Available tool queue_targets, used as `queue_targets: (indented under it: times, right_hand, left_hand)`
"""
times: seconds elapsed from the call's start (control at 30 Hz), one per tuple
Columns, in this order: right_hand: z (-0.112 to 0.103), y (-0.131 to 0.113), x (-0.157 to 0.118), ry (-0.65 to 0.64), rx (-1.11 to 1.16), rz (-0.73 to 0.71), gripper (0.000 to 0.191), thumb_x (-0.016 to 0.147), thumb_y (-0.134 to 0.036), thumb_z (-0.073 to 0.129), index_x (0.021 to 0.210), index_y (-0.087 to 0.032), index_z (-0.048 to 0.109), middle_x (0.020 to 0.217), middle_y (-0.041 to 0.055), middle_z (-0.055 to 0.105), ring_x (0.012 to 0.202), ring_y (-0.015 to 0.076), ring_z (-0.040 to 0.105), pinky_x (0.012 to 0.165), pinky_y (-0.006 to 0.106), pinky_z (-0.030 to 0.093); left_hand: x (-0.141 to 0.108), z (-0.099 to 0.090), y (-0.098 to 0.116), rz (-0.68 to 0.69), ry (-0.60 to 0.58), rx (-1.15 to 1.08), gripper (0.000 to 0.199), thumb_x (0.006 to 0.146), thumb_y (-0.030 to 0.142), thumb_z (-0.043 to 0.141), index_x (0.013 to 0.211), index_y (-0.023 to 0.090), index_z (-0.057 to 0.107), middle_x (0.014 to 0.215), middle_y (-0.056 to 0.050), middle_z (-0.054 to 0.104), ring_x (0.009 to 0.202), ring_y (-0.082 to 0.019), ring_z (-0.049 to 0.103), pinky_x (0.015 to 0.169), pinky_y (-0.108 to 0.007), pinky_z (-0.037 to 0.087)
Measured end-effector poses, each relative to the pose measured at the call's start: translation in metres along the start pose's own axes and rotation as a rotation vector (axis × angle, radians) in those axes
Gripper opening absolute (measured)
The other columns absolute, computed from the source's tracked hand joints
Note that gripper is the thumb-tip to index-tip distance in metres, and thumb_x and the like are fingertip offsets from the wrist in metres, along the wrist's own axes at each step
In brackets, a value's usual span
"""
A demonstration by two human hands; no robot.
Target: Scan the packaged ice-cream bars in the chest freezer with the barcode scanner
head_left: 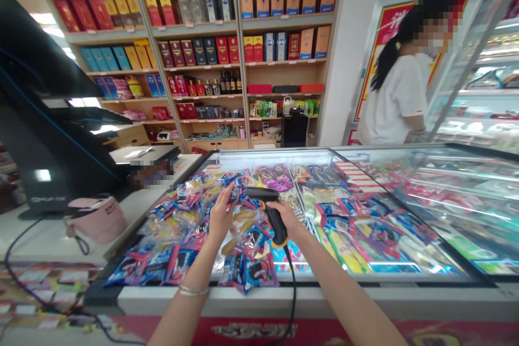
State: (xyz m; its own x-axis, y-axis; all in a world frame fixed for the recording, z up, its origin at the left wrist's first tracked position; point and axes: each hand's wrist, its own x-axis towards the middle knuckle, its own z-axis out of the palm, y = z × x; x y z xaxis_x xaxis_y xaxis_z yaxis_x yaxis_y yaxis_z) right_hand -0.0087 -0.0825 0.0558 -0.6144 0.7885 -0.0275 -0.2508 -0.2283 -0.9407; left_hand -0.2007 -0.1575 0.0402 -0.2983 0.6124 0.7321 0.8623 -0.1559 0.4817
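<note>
Right hand (284, 216) was closed around the grip of a black handheld barcode scanner (274, 217), its yellow-banded base trailing a black cord (292, 294) down over the front edge of a chest freezer (308, 296). Left hand (221, 215), wearing a thin silver bangle (193, 290), pinched a small blue-wrapped snack packet (235, 192) just beside the scanner's head. Beneath both hands, a heap of bright plastic-wrapped packets (182, 232) lay across the freezer's left half, reaching its near edge. To the right, beyond the far edge, a person in a white T-shirt (395, 100) stood by a glass-fronted display case (478, 102). A pink cap (95, 220) sat on the table (44, 238) at the left.
</note>
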Motion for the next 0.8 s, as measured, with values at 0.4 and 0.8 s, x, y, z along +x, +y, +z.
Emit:
queue_targets:
  times: [0.4, 0.8]
  right_hand:
    - [-0.028, -0.022, -0.026, 0.113, 0.101, -0.003, 0.019, 0.071, -0.031, 0.057, 0.065, -0.014, 0.061, 0.047, 0.0017, 0.06, 0.039, 0.0108, 0.052, 0.041, 0.022, 0.042]
    - [-0.172, -0.043, -0.143, 0.385, 0.031, -0.123, 0.024, 0.062, -0.03, 0.076, 0.074, -0.013, 0.063, 0.061, 0.0016, 0.063, 0.042, 0.0094, 0.054, 0.038, 0.02, 0.044]
  left_hand:
    - [0.008, -0.003, 0.002, 0.02, 0.067, 0.044, 0.046, 0.085, 0.032, 0.05, 0.131, 0.027, 0.047, 0.122, -0.008, 0.06, 0.112, -0.023, 0.056, 0.094, -0.036, 0.045]
    - [-0.034, 0.1, 0.134, -0.056, -0.384, -0.267, 0.054, 0.078, 0.032, 0.059, 0.13, 0.021, 0.046, 0.124, -0.01, 0.058, 0.117, -0.025, 0.053, 0.096, -0.038, 0.044]
